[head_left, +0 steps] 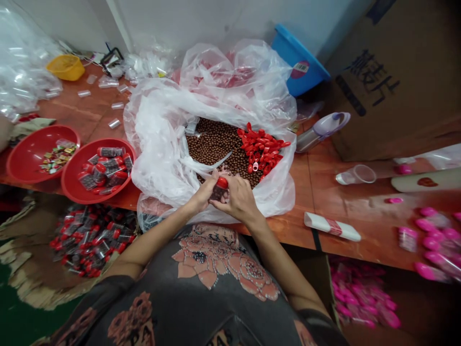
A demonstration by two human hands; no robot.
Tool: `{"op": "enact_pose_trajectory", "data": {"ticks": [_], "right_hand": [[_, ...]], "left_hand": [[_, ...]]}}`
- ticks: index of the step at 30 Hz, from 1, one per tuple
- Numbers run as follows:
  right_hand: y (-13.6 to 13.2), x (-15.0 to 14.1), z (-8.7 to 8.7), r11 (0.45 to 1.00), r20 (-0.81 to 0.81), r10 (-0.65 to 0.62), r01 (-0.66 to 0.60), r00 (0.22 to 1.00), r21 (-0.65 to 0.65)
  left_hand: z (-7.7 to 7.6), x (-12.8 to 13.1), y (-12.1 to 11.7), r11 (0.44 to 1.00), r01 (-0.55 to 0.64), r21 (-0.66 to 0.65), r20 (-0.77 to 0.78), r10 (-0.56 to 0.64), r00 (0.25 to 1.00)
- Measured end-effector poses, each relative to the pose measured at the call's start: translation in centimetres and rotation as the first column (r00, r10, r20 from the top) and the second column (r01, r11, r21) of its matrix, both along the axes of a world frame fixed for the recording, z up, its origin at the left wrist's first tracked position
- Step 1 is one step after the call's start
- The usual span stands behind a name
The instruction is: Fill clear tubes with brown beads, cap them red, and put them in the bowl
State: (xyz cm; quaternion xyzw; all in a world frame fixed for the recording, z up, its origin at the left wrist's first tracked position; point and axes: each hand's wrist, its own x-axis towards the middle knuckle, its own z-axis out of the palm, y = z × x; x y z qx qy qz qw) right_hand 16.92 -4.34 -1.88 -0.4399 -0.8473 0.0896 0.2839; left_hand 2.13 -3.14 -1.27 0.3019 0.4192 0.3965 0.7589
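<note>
While both hands press together around a small bottle just in front of the bench, its glossy red cap points upward. The left hand braces one side, and the right hand wraps over the other, fingers curled around the dark body. Just beyond them, a crumpled clear plastic bag gapes open, its thin, shiny folds bunched around a mound of smooth brown beads. A heap of ridged red caps lies on the mound's right side. Two round red bowls stand on the bench to the left: the outer bowl carries small multicoloured packets, and the inner bowl carries red-capped bottles. More of those bottles lie heaped on flattened cardboard below the bench edge. Pink-capped bottles are strewn across the bench on the right, and a pink mass of similar bottles lies below it. Behind the bag, a tilted blue tub leans beside a brown carton printed with dark characters, while a yellow tub and short clear tubes sit toward the far left.
</note>
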Motion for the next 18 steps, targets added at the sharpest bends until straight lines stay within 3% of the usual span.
{"op": "enact_pose_trajectory", "data": {"ticks": [5, 9, 13, 16, 18], "right_hand": [[0.8, -0.2, 0.7, 0.999, 0.120, 0.039, -0.041, 0.992, 0.020], [1.3, -0.6, 1.0, 0.994, 0.141, 0.107, -0.105, 0.984, -0.023], [1.5, -1.2, 0.5, 0.985, 0.085, 0.163, -0.157, 0.983, -0.078], [3.5, -1.1, -0.4, 0.965, 0.022, 0.208, -0.202, 0.978, -0.165], [6.0, -0.5, -1.0, 0.968, -0.029, 0.116, -0.119, 0.993, -0.223]], "left_hand": [[0.3, 0.4, -0.5, 0.994, -0.108, -0.023, -0.038, 0.107, 0.993], [0.2, 0.4, -0.8, 0.993, -0.109, -0.044, -0.025, 0.107, 0.994], [0.9, -1.5, -0.7, 0.986, -0.147, 0.080, -0.061, 0.152, 0.986], [2.6, -6.0, 0.0, 0.903, -0.265, 0.337, -0.224, 0.350, 0.909], [3.9, -10.6, 0.5, 0.771, -0.389, 0.505, -0.313, 0.583, 0.749]]}}
